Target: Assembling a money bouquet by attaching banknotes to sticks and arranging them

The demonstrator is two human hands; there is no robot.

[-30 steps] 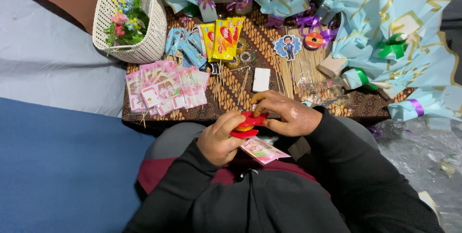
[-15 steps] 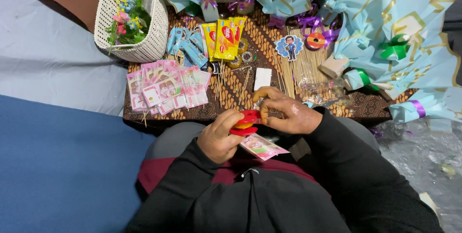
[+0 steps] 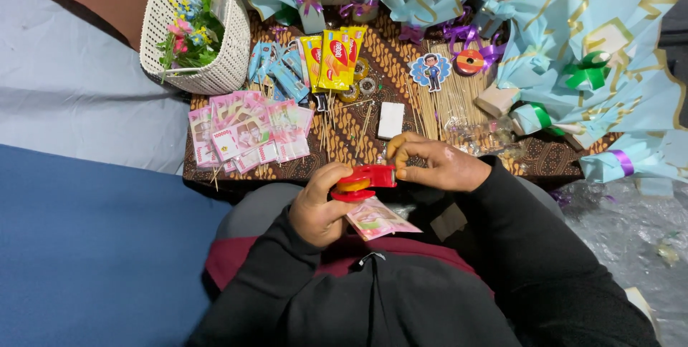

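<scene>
Red tape dispenser (image 3: 364, 179) held above cluttered batik-patterned table (image 3: 373, 114).

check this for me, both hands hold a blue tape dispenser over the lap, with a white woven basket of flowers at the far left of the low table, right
Not quite: the small plastic tape dispenser is red, not blue. The head view shows the left hand gripping it and the right hand at its front end, over the lap. The white woven basket of flowers does sit at the far left of the low table.

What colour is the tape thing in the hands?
Red tape dispenser, with a yellowish roll inside; the head view shows it.
</scene>
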